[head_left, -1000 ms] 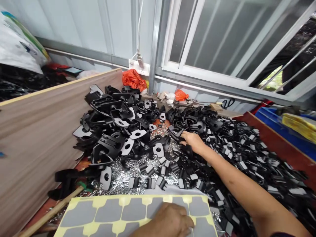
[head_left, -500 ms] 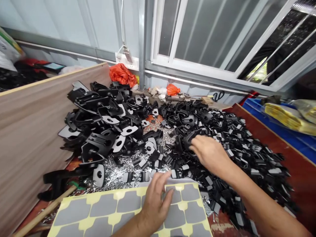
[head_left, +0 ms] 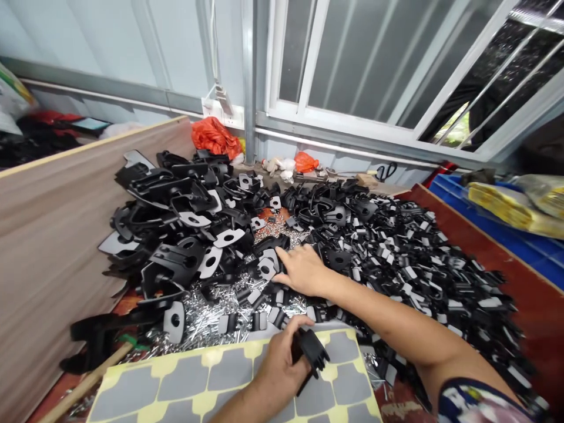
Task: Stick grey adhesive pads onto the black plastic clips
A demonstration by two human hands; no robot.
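Observation:
In my left hand (head_left: 282,364) is a small black plastic clip (head_left: 314,351) with toothed ends, pinched above a yellow sheet of grey stickers (head_left: 183,376). My right hand (head_left: 304,269) reaches into the pile, thumb and index finger spread at the edge of a black plastic part with a grey pad (head_left: 268,264). Whether the fingertips press on that part I cannot tell. Around it lie loose metal pins (head_left: 205,311) and several small black clips with grey pads (head_left: 259,321).
Larger black brackets (head_left: 176,258) are heaped against a wooden board (head_left: 53,217) on the left. Small black clips (head_left: 409,270) cover the right side. A wooden-handled tool (head_left: 88,382) lies front left. A blue crate (head_left: 497,217) holds yellow-edged packs (head_left: 506,205).
My left hand, flat on the sticker sheet before, now holds a black clip. My right hand has moved left from the darker clips to the grey-padded part. The view has shifted slightly.

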